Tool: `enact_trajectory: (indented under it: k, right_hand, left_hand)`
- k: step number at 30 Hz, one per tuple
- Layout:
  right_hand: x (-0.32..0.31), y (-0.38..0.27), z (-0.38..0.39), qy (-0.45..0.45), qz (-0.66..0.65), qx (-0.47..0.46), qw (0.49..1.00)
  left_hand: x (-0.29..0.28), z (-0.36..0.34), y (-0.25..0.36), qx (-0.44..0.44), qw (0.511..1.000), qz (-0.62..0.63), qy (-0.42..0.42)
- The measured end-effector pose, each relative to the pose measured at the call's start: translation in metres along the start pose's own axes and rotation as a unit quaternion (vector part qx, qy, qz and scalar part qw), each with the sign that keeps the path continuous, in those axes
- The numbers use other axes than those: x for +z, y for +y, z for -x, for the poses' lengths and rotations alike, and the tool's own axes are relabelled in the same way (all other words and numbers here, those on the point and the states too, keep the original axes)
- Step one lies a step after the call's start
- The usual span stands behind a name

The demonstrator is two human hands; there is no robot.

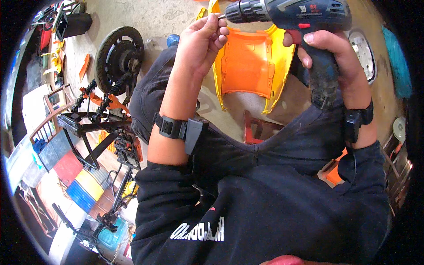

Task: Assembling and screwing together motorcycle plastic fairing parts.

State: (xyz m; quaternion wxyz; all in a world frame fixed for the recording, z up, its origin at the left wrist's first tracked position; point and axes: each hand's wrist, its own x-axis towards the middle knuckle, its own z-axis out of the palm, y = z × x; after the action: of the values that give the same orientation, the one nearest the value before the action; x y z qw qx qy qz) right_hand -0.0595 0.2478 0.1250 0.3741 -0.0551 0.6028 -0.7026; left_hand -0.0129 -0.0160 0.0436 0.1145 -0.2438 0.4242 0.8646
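My right hand (330,46) is wrapped around the grip of a dark blue and black cordless drill (329,73), a finger at its red trigger. The drill lies level, with its black chuck (247,10) pointing left. At the chuck's tip my left hand (206,39) is closed in a pinch; a small dark metal piece shows by its fingertips, too small to tell whether bit or screw. Below the chuck, between my legs, stands a curved plastic panel (246,62), orange in the middle with yellow sides. Both my wrists carry black straps.
To the left stands a bare vehicle frame (90,128) with a black-tyred wheel (119,59) and coil springs. A dark red stand (254,129) is under the panel. White oval part (363,55) and a teal cloth-like item (396,62) lie at the right. Orange pieces (85,66) lie far left.
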Motion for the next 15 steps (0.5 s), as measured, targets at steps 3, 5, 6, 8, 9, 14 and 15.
enact_trajectory:
  k: [3,5,6,8,9,14,15]
  right_hand:
    - [0.003,0.003,-0.001,-0.01,0.026,-0.023,0.999]
    - [0.004,0.0,0.001,0.001,0.058,-0.022,0.998]
    - [0.004,-0.001,0.001,0.0,0.056,-0.021,0.998]
    - [0.003,-0.003,0.003,-0.01,0.06,-0.008,0.998]
    - [0.001,-0.003,0.004,-0.008,0.059,-0.007,0.998]
    - [-0.001,-0.011,0.006,-0.006,0.028,0.046,0.999]
    - [-0.005,-0.01,0.005,-0.004,0.028,0.046,0.999]
  left_hand:
    - [-0.002,-0.001,-0.003,0.006,0.999,0.03,-0.013]
    - [0.002,0.001,-0.003,0.017,0.999,-0.048,0.019]
    - [0.002,0.002,-0.002,0.016,0.999,-0.048,0.02]
    - [0.001,0.004,-0.001,0.082,0.981,-0.176,0.016]
    - [0.001,0.004,0.0,0.079,0.981,-0.176,0.014]
    - [0.002,0.008,0.002,0.103,0.979,-0.176,-0.003]
    - [0.003,0.007,0.001,0.103,0.985,-0.134,-0.021]
